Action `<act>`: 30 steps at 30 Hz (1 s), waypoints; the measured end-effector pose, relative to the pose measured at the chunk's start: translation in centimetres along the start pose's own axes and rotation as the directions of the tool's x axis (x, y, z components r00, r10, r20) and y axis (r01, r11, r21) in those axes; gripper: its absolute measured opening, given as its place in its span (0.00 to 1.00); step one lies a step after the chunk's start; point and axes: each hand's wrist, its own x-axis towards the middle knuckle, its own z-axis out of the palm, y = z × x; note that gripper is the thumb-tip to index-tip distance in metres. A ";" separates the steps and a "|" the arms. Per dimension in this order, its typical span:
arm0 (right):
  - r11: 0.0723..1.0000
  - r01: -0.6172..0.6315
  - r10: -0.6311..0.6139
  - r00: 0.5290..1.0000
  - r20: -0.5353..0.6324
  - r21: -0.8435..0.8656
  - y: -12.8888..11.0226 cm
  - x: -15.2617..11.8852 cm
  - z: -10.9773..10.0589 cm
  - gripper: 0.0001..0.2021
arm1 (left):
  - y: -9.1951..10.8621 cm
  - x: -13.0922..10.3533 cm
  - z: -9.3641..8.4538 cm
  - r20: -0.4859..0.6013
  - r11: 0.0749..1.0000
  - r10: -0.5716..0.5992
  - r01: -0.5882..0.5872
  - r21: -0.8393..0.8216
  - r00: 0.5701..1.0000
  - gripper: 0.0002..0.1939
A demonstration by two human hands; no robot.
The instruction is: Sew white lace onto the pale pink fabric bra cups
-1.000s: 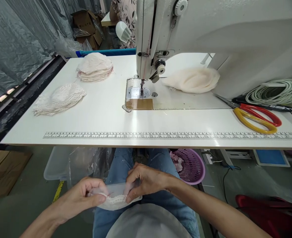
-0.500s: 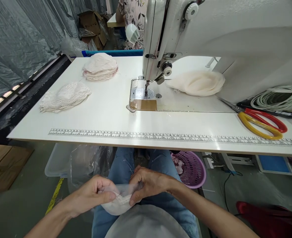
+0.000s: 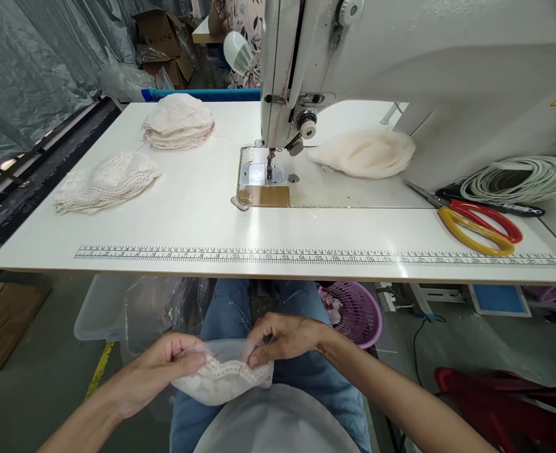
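Above my lap, a white lace-trimmed fabric piece, curved like a cup, is stretched between both hands. My left hand pinches its left end between thumb and fingers. At the right end, my right hand grips the edge the same way. A scalloped lace strip runs across the piece between my thumbs, with sheer material above it. Beyond the table edge, the sewing machine's needle and presser foot stand over the metal plate with no fabric under them.
Lace-edged pieces and a stack of white pieces lie on the left of the table. Cream fabric, scissors and coiled cord are at right. Below sits a purple basket. A person is behind.
The fabric piece has been spread wider and its lace edge now shows more fully. My left hand has moved slightly left. The whole view has shifted a little.
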 end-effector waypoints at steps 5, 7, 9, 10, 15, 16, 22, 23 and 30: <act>0.997 -0.040 0.040 0.999 -0.005 0.070 -0.3 -0.1 0.2 0.20 | -0.3 0.1 -0.2 -0.014 1.000 -0.004 0.004 -0.007 1.000 0.17; 0.993 -0.074 0.076 0.997 -0.025 0.089 -0.4 0.0 0.4 0.19 | -0.2 0.1 -0.1 -0.012 1.000 -0.006 0.006 -0.007 1.000 0.18; 0.990 -0.096 0.103 0.992 -0.068 0.106 -0.4 0.2 0.6 0.18 | -0.1 0.2 0.0 -0.009 1.000 -0.007 0.006 -0.007 1.000 0.18; 0.988 -0.102 0.112 0.990 -0.088 0.119 -0.4 0.3 0.7 0.18 | 0.0 0.2 0.1 -0.005 1.000 -0.008 0.008 -0.009 1.000 0.18; 0.981 -0.091 0.111 0.987 -0.112 0.170 -0.2 0.5 0.8 0.17 | 0.2 0.2 0.3 -0.012 1.000 -0.020 0.020 -0.022 1.000 0.17; 0.982 -0.091 0.110 0.988 -0.108 0.166 -0.1 0.4 0.7 0.17 | 0.2 0.2 0.3 -0.012 1.000 -0.020 0.020 -0.021 1.000 0.17; 0.988 -0.099 0.114 0.985 -0.126 0.121 -0.1 0.2 0.6 0.17 | -0.2 0.4 0.1 0.029 1.000 0.021 -0.022 0.010 0.999 0.18; 0.989 -0.089 0.104 0.986 -0.128 0.118 -0.2 0.2 0.7 0.17 | -0.2 0.4 0.0 0.029 0.999 0.027 -0.028 0.023 0.999 0.18; 0.996 -0.016 0.026 0.993 -0.115 0.085 -0.5 0.1 0.8 0.17 | -0.8 0.5 -0.7 0.055 0.987 0.059 -0.067 0.143 0.997 0.20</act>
